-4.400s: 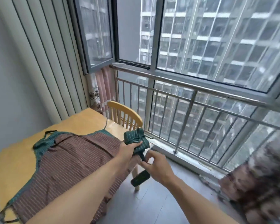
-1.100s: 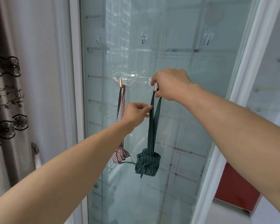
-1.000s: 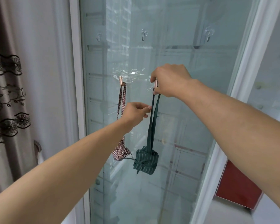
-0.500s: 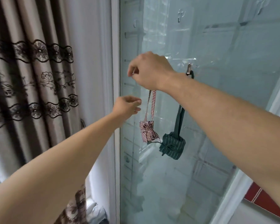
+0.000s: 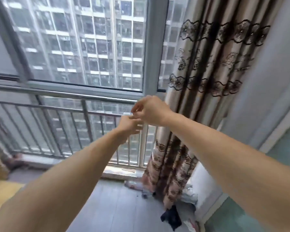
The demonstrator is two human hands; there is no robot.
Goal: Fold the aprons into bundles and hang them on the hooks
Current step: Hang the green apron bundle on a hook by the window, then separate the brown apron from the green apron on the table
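**Between Bundles: Both Hands Free, No Apron or Hook in View**

Head view. Both forearms extend forward at chest height in front of the balcony railing [image 5: 60,96]. The left hand [image 5: 130,125] is raised with fingers loosely spread and relaxed; it holds nothing. The right hand [image 5: 149,110] sits just above and beside it, fingers loosely curled; nothing shows between them, though motion blur softens the detail. The two hands are close together, nearly touching at the fingertips.

Location of task items. No apron, bundle or hook appears in this view. The frame shows the window [image 5: 77,42], the patterned curtain [image 5: 206,67] at right, and some dark and pale cloth items on the floor [image 5: 172,219] near the curtain's foot; whether any of these is an apron cannot be determined. A yellow edge, possibly furniture [image 5: 0,190], shows at lower left, blurred.

Step in hand. Judged from empty hands and a view away from any hook, this is a transit phase between hanging one bundle and fetching further material.

Next move. It calls for locating an unfolded apron, if one remains, then laying it flat for folding. Both hands must be lowered and directed toward the work surface, likely at lower left.
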